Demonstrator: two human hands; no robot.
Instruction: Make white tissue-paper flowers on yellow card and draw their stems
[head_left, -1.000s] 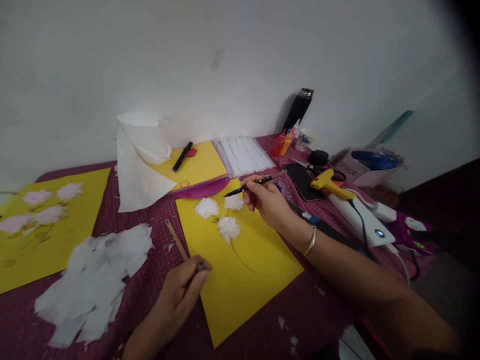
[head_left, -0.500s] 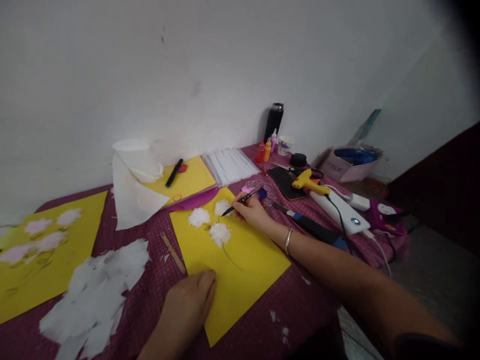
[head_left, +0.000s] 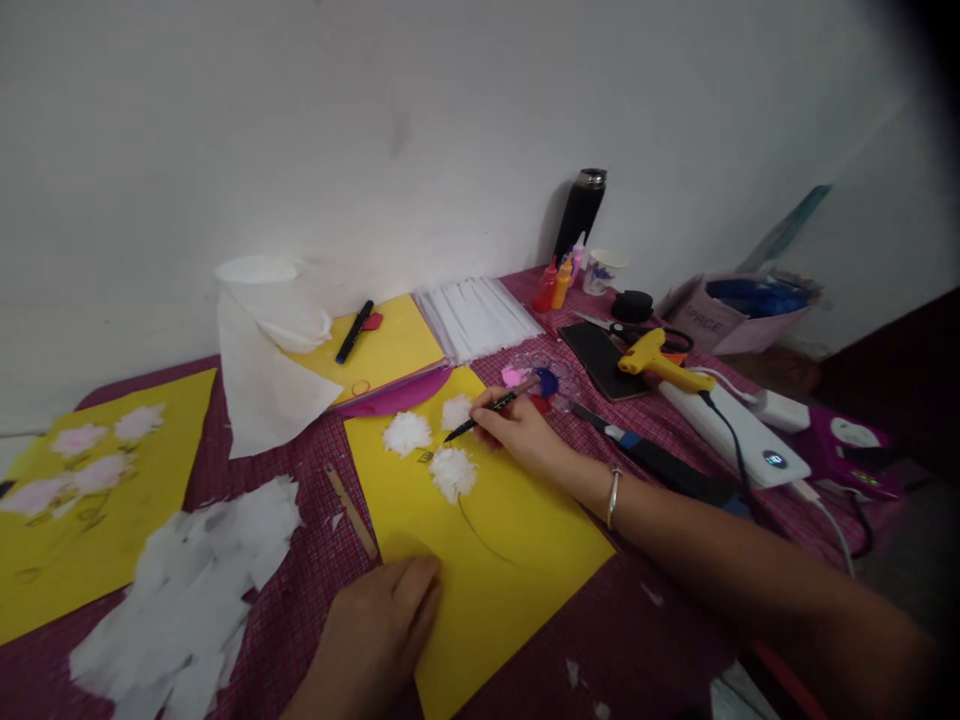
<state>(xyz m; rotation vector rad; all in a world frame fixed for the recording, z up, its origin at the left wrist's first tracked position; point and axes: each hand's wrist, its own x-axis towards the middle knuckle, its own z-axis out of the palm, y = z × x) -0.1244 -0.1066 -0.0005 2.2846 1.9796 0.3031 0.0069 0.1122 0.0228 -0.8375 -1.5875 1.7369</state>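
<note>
My right hand [head_left: 517, 430] pinches a black pen [head_left: 491, 412] with a reddish-brown upper end. Its dark tip points down at a yellow sheet [head_left: 517, 570], between three fluffy white flower shapes, such as the front flower [head_left: 453, 474]. A thin curved stem line runs down from that flower, and a small dark leaf-like mark [head_left: 425, 456] sits left of the tip. My left hand [head_left: 379, 625] rests over the sheet's left edge, its fingers curled, fingertips hidden beneath. Just beyond it lies a flat wooden stick [head_left: 351, 510].
Torn white paper pieces [head_left: 187, 590] and another flowered yellow sheet [head_left: 150, 500] lie left. White tissue roll [head_left: 262, 300] stands behind. Rightward are paint bottles [head_left: 561, 283], a phone [head_left: 602, 360], a yellow glue gun [head_left: 667, 362], a white power bank [head_left: 735, 430] and cables.
The view has shifted, so objects on the right sit farther right. The pen tip has moved slightly left and nearer to me on the sheet. My left hand stays at the sheet's edge.
</note>
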